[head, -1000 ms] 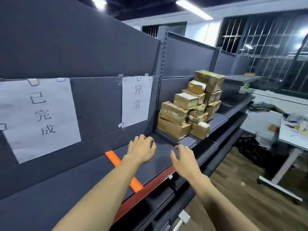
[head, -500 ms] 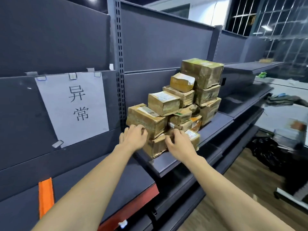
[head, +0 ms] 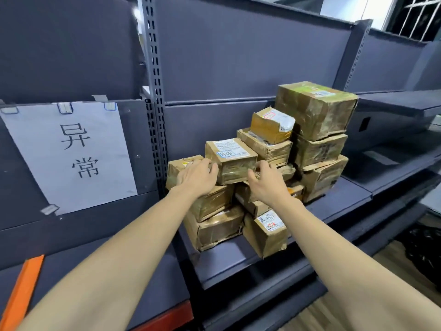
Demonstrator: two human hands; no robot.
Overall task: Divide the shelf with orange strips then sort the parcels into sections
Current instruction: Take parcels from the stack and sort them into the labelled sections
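Both hands are closing on one labelled parcel (head: 231, 160) between them: the left hand (head: 196, 177) is curling against its left face, the right hand (head: 267, 181) against its right. Far to the left, an orange strip (head: 22, 291) is lying lengthwise, running front-to-back across the shelf (head: 152, 280).

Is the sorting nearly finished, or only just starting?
Just starting. Done: one orange strip lies on the shelf. In hand: the left hand and right hand are at the sides of a labelled parcel. Left: the parcel pile remains unsorted.
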